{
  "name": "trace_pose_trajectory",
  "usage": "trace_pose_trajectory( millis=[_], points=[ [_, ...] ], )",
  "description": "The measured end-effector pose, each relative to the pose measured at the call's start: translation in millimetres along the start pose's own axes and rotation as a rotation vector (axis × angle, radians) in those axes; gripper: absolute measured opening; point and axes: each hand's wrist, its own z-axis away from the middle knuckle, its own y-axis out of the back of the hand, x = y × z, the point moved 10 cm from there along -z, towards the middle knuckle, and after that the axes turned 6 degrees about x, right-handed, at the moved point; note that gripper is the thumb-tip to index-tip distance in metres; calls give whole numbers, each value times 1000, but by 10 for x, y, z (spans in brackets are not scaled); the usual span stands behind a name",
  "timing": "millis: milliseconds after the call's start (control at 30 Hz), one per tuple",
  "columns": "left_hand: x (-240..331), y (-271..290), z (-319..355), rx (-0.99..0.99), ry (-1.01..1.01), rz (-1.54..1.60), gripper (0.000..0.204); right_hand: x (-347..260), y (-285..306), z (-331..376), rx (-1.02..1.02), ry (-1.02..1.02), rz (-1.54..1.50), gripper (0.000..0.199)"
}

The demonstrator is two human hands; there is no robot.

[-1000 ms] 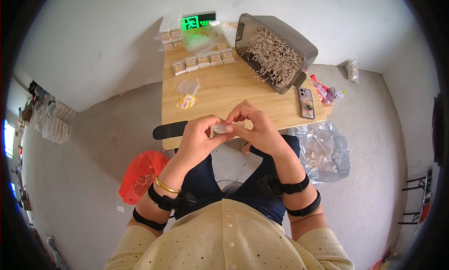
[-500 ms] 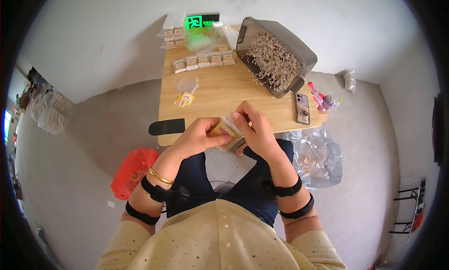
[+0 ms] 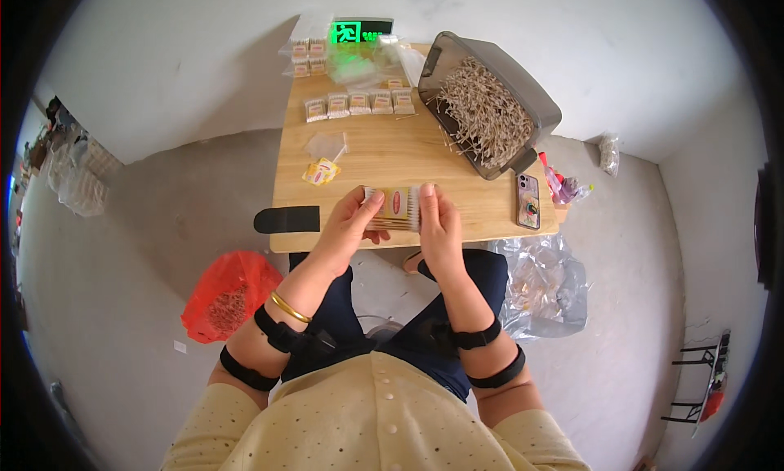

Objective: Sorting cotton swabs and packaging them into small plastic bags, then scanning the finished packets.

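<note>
Between my two hands, over the table's near edge, is a small clear packet of cotton swabs [image 3: 396, 205] with a yellow label card inside. My left hand [image 3: 351, 219] grips its left end, thumb on top. At the right end my right hand [image 3: 441, 228] pinches it, thumb on the front face. The swabs lie side by side under the card; the fingers behind the packet are partly hidden. Beyond my left hand, yellow label cards [image 3: 320, 171] lie beside an empty clear bag [image 3: 328, 144]. A row of filled packets [image 3: 359, 104] stands farther back.
A grey plastic bin [image 3: 523, 83] heaped with loose swabs [image 3: 482, 112] lies tilted at the back right. A phone [image 3: 527, 202] sits near the right edge, a black strip [image 3: 287, 219] at the left. On the floor are a red bag [image 3: 233, 263] and a silver-grey bag [image 3: 572, 287].
The packet has turned from tilted to level, its card now facing up. My right hand has moved from its upper corner to its right end. The view has shifted slightly.
</note>
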Motion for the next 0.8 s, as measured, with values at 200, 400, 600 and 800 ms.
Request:
trace_pose_trajectory(
  millis=[200, 400, 600, 800],
  points=[
    [-225, -14, -153, 32, 35, 15, 38, 19, 4, -117, 80, 166, 251, 46],
    [-541, 748, -379, 232, 85, -138, 45, 144, 137, -436, 60, 379, 660, 36],
    [-759, 1173, -297, 294, 193, -184, 39, 1005, 178, -588, -25, 416, 1081, 29],
    [-766, 1442, -213, 315, 180, -192, 34, 859, 283, -777, 74, 327, 993, 32]
  ],
)
